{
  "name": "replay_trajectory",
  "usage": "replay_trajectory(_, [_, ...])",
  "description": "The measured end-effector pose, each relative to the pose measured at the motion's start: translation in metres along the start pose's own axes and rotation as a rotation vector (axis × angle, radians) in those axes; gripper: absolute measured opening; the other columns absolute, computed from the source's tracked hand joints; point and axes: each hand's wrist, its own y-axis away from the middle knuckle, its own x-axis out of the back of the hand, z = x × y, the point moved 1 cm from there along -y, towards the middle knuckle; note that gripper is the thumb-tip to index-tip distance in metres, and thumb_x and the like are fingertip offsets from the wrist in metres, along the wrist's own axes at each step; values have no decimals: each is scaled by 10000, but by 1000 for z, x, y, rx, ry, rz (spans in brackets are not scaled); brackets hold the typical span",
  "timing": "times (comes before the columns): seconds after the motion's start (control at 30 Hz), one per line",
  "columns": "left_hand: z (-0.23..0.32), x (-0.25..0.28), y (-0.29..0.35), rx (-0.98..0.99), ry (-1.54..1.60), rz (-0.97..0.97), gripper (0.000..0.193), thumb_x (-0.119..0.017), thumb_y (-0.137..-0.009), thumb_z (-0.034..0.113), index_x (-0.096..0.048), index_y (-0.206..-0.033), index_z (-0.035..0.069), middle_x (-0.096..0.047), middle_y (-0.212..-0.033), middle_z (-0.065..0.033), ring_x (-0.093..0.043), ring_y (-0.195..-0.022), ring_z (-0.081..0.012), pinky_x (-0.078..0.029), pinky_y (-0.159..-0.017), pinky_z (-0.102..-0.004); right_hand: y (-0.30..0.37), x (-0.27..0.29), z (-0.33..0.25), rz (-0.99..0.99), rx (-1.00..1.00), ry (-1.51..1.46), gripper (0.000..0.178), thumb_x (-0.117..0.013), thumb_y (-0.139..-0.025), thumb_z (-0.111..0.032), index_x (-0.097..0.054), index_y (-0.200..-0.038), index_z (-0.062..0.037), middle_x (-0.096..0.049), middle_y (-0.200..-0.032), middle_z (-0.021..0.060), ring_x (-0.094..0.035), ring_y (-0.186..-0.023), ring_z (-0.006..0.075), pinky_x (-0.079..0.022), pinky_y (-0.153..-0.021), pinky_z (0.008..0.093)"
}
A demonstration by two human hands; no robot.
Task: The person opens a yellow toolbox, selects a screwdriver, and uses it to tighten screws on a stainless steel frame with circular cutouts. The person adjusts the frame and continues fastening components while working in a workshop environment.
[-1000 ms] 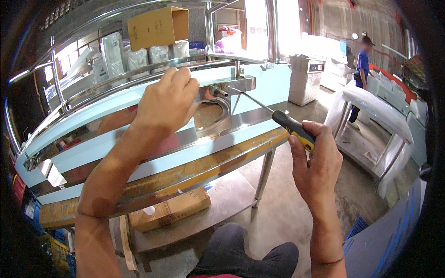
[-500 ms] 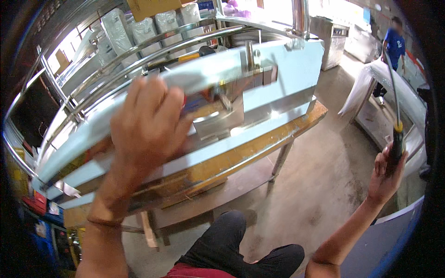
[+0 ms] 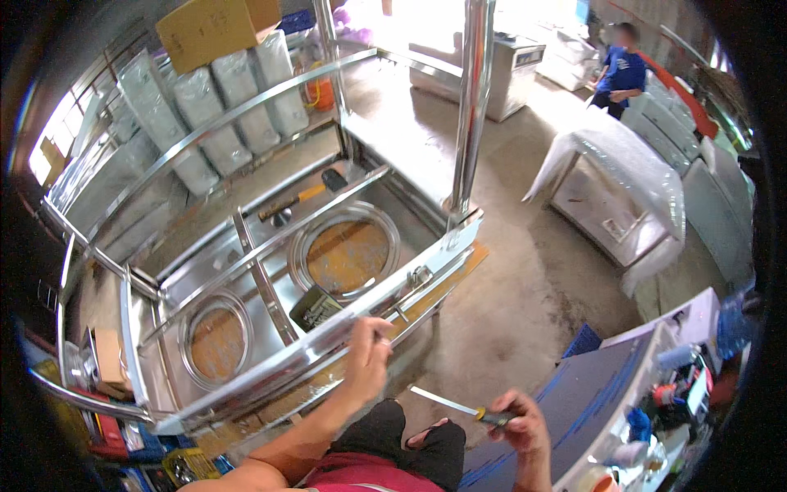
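Observation:
My right hand (image 3: 525, 422), at the lower right, grips a screwdriver (image 3: 447, 402) by its black and yellow handle; the bare shaft points left. Beside the front rail of a stainless steel frame (image 3: 270, 357), my left hand (image 3: 366, 361) has its fingers closed together; what they hold, if anything, is too small to name. Two round steel rings (image 3: 392, 238) are set in the frame's top. Between them sits a small green box (image 3: 316, 307) with small metal pieces. Farther back lies a mallet (image 3: 307, 195) with a black head and a yellow-banded handle.
A grey panel (image 3: 566, 402) and a cluttered tabletop (image 3: 648, 451) stand at the right. Wrapped white units (image 3: 201, 123) line the back left, near a cardboard box (image 3: 205, 37). Steel posts (image 3: 471, 107) rise from the frame. A person in blue (image 3: 621, 74) stands beyond a plastic-covered table (image 3: 615, 180).
My view has shifted and now shows the frame's top from above. My left hand has come down to its front rail. The screwdriver, upright before, now lies nearly level in my right hand.

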Motion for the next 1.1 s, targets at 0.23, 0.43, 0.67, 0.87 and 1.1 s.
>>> replay_trajectory(0.23, [5, -41, 77, 742, 797, -642, 138, -526, -915, 50, -591, -1037, 41, -576, -902, -68, -607, -831, -184, -567, -774, -381, 96, -130, 34, 81, 87, -244, 455, -752, -777, -197, -553, -1144, -17, -661, -886, 237, -642, -625, 280, -536, -513, 381])
replay_trajectory(0.43, [3, -4, 191, 785, 714, -723, 300, -622, -993, 140, -500, -1254, 56, -690, -1061, -153, -712, -917, -202, -603, -733, -316, 129, -156, 66, 106, 120, 9, 517, -742, -786, -276, -552, -1185, -7, -648, -848, 224, -637, -591, 277, -562, -508, 354])
replay_trajectory(0.67, [10, 119, 324, 871, 449, -325, 230, -529, -1084, 320, -549, -1160, 103, -687, -855, -29, -599, -614, -101, -482, -503, -256, 168, -200, 132, -6, -10, 238, 447, -717, -841, -324, -602, -1156, -28, -631, -840, 86, -573, -652, 153, -420, -529, 258])
replay_trajectory(0.87, [33, 245, 363, 780, 554, -63, 197, -488, -1065, 272, -577, -1089, 98, -458, -781, 41, -421, -601, -71, -387, -491, -244, 191, -260, 202, -79, -18, 463, 293, -665, -931, -140, -617, -1198, -27, -639, -883, 33, -558, -711, 95, -437, -585, 234])
replay_trajectory(1.1, [55, 360, 359, 649, 665, -104, 220, -452, -1060, 175, -547, -1203, 37, -595, -884, -30, -526, -612, -80, -485, -544, -251, 198, -318, 262, -23, -35, 645, 299, -691, -921, -101, -633, -1197, -3, -668, -1013, 30, -610, -927, 111, -484, -853, 265])
